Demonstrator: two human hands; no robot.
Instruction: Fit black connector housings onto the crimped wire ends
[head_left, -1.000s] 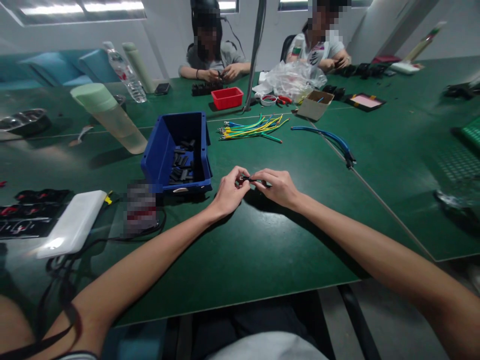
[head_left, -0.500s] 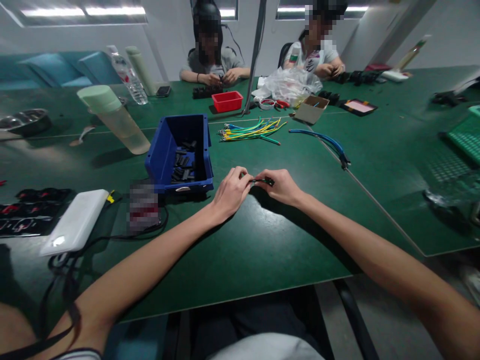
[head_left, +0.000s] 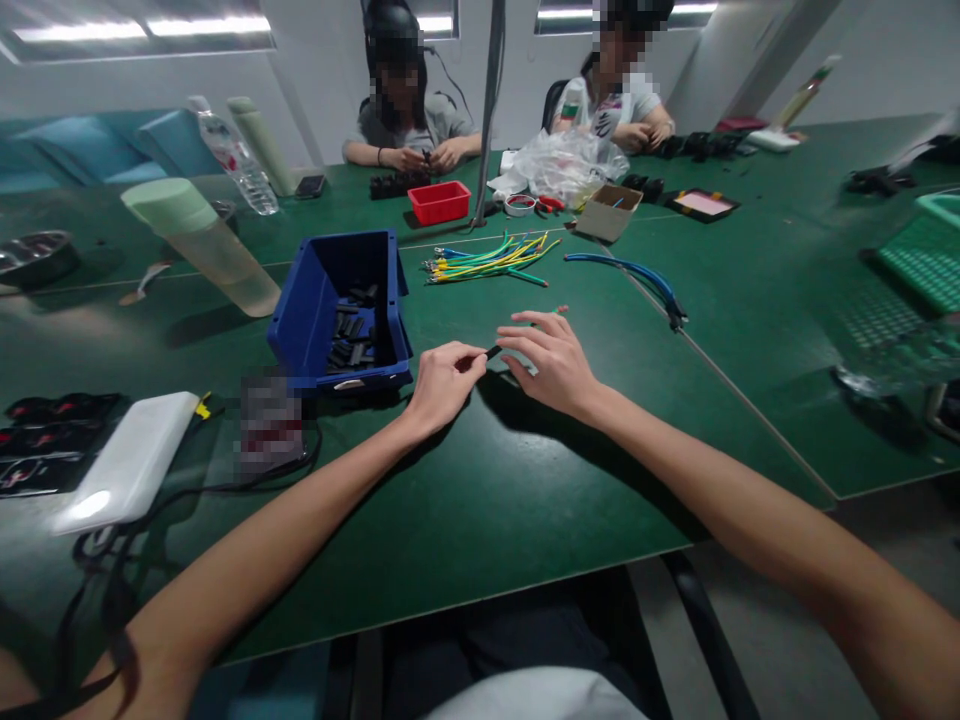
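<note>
My left hand (head_left: 448, 382) is closed, thumb and fingertips pinching a short black tube piece (head_left: 493, 352) just above the table. To its right, my right hand (head_left: 551, 362) is open with fingers spread. A bit of green wire with a reddish end (head_left: 561, 310) shows past its fingertips; most of it is hidden, and I cannot tell whether it joins the black piece. Beside my left hand stands a blue bin (head_left: 300, 330) with several black tube pieces (head_left: 349, 330) inside. Beyond my hands lies a bundle of green, yellow and blue wires (head_left: 487, 260).
Blue cables (head_left: 637, 272) lie behind my right hand. Further back are a red tray (head_left: 440, 203) and a small cardboard box (head_left: 609, 214). A bottle (head_left: 202, 240) and a white power bank (head_left: 135, 450) are at left. Two people work across the table (head_left: 480, 560).
My right hand has released its pinch and spread its fingers. My left hand still pinches the black piece. The whole view has shifted slightly, moving the table things leftward.
</note>
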